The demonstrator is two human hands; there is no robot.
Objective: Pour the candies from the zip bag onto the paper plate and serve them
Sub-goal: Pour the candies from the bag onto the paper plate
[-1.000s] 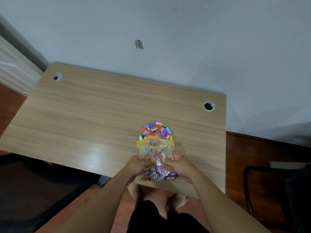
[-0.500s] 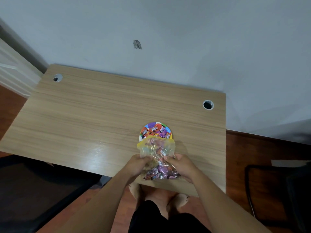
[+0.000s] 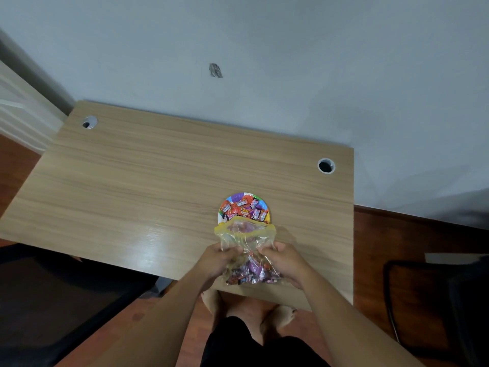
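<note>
A clear zip bag (image 3: 244, 241) with a yellow zip edge lies between my hands near the desk's front edge. Its open mouth points away from me, toward the paper plate (image 3: 267, 207). My left hand (image 3: 215, 262) grips the bag's left side and my right hand (image 3: 284, 262) grips its right side. Purple and red wrapped candies (image 3: 251, 274) are bunched in the bag's near end. The small colourful paper plate sits just beyond the bag's mouth with several red and purple candies (image 3: 243, 209) on it. The bag's mouth hides the plate's near rim.
The wooden desk (image 3: 132, 194) stands against a pale wall and has cable holes at the back left (image 3: 89, 122) and back right (image 3: 326, 165). Dark chairs stand at the left (image 3: 53, 300) and right (image 3: 436, 300). My legs and feet show below the desk edge.
My hands have shifted slightly along the bag, and the candies inside have bunched more toward its near end. The plate has not moved.
</note>
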